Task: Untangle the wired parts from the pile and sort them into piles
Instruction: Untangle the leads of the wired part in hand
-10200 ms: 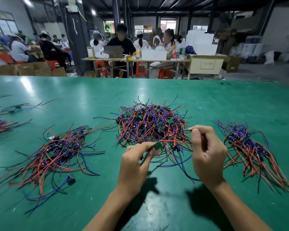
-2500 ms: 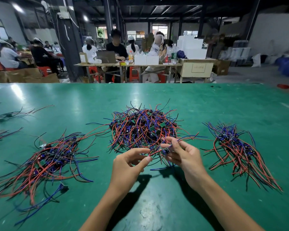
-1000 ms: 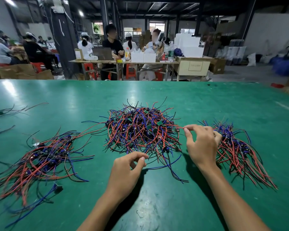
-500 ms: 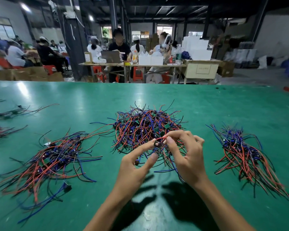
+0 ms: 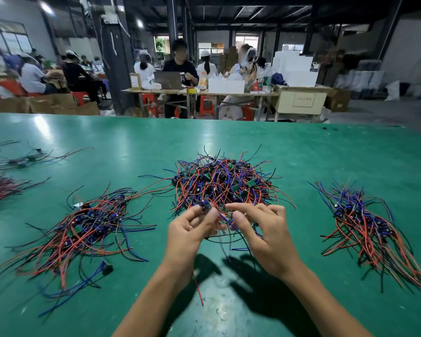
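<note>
While both hands work at the near edge of the central tangled pile [image 5: 223,184] on the green desk [image 5: 326,152], the left hand [image 5: 191,231] pinches a small dark wired part [image 5: 204,205] between thumb and forefinger, lifted just clear of the tangle. Its leads appear to trail rightward and toward the viewer, passing under the right hand [image 5: 265,235], whose curled fingertips seem to close on those wires, though the contact itself is blurred and cannot be confirmed. One red wire [image 5: 197,288] hangs below the left wrist. Judged from this, freeing the part calls for a pull away from the pile, toward the viewer. A left sorted pile [image 5: 83,227] and a right sorted pile [image 5: 365,227] flank the hands, each well apart. Which leads belong to the held part is hidden within the tangle.
</note>
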`<state>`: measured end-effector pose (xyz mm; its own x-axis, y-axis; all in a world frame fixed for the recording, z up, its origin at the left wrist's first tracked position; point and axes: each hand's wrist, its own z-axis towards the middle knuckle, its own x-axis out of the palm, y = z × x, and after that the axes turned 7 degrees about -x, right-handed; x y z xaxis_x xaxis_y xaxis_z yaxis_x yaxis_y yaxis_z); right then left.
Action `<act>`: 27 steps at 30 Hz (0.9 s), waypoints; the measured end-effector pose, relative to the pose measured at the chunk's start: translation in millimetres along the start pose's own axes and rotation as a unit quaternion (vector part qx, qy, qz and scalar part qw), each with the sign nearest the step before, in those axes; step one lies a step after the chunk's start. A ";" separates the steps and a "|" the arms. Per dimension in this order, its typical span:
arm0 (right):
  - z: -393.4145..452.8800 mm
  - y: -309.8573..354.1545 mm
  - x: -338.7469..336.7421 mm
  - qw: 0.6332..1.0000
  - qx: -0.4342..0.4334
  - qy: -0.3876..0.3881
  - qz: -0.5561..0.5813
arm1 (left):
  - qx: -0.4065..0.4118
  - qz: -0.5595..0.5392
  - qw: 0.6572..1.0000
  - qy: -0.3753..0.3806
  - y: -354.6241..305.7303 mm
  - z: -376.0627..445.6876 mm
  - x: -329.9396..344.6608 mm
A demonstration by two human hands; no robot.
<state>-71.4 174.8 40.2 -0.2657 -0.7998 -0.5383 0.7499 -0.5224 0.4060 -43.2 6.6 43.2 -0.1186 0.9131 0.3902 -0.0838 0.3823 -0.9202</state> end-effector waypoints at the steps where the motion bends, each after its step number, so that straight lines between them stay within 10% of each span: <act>1: -0.1 -2.1 0.2 1.000 0.012 0.001 0.000 | -0.001 -0.049 0.999 -0.020 -6.4 4.3 -5.3; 11: -9.2 -27.4 4.9 0.957 0.112 0.201 -0.178 | 0.003 -0.525 0.843 -0.121 -39.8 23.4 -82.7; 20: -10.2 -28.4 2.3 0.972 0.066 0.194 -0.111 | 0.016 -0.438 0.888 -0.136 -36.3 24.2 -73.4; 27: -4.7 -18.6 0.4 0.997 0.075 0.035 -0.002 | 0.043 -0.356 0.929 0.089 -36.9 17.0 -79.9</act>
<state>-82.5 185.6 28.9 -0.2213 -0.7774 -0.5888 0.6484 -0.5683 0.5066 -47.4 -82.9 46.5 0.1629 0.4444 0.8809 -0.1577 0.8931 -0.4214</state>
